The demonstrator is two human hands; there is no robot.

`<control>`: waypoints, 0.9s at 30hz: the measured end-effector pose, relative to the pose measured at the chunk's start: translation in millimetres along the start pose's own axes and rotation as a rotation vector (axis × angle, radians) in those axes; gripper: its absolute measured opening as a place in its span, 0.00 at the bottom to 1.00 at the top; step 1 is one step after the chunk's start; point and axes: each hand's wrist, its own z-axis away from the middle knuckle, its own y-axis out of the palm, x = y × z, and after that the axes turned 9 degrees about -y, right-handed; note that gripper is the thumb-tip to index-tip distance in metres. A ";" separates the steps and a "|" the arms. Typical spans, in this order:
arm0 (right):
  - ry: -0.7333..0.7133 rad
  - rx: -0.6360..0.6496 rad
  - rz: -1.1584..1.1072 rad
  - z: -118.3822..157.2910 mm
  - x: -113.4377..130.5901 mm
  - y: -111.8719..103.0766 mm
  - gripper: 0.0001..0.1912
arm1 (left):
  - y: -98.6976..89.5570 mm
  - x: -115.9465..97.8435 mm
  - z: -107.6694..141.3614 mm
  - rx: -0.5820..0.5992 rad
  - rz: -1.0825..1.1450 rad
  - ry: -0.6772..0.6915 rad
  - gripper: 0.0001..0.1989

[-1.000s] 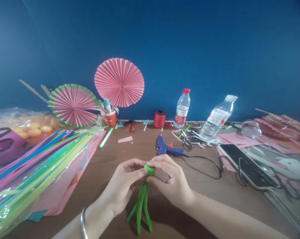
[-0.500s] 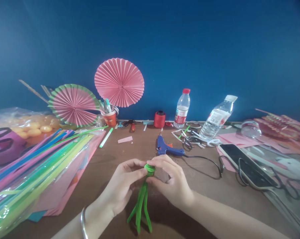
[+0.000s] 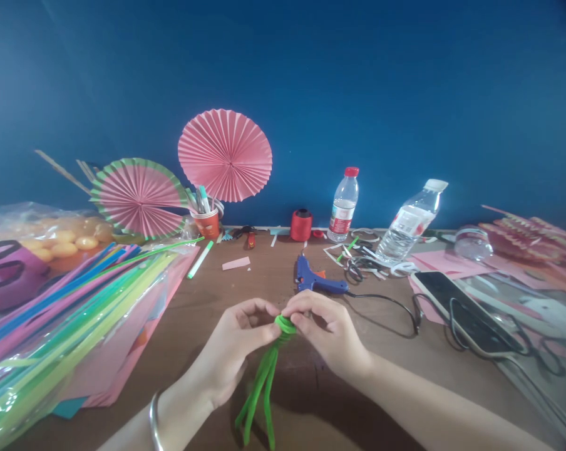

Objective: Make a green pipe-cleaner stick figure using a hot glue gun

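Note:
A bundle of green pipe cleaners (image 3: 262, 382) hangs below my fingers, its top coiled into a round green knot and several loose ends spreading downward. My left hand (image 3: 245, 341) pinches the left side of the coil between thumb and fingers. On the coil's right and upper side, my right hand (image 3: 327, 332) grips it with thumb and fingertips. Beyond my hands lies a blue glue gun (image 3: 323, 283) with its black cord running right.
Plastic-wrapped pipe cleaners (image 3: 76, 319) and pink paper lie left. At the back are pink paper fans (image 3: 225, 156), a red cup (image 3: 205, 222) of markers, red tape (image 3: 302, 225) and bottles (image 3: 343, 207). A phone (image 3: 468, 313) with cables lies right.
The coil has shifted slightly right and down, and its loose ends have swung left. My right thumb has moved up onto the coil near my fingertips.

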 end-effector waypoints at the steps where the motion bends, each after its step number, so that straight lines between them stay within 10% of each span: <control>1: 0.014 0.022 -0.030 -2.2 -0.7 -1.8 0.06 | -0.1 -0.6 0.2 0.012 -0.010 -0.004 0.06; 12: 0.140 0.116 -0.189 -8.4 -7.4 -10.6 0.04 | -3.5 0.5 0.2 -0.040 -0.104 -0.040 0.07; 27: -0.090 -0.003 -0.039 -1.5 0.1 -5.1 0.09 | -1.0 -5.0 3.5 0.043 -0.028 0.019 0.06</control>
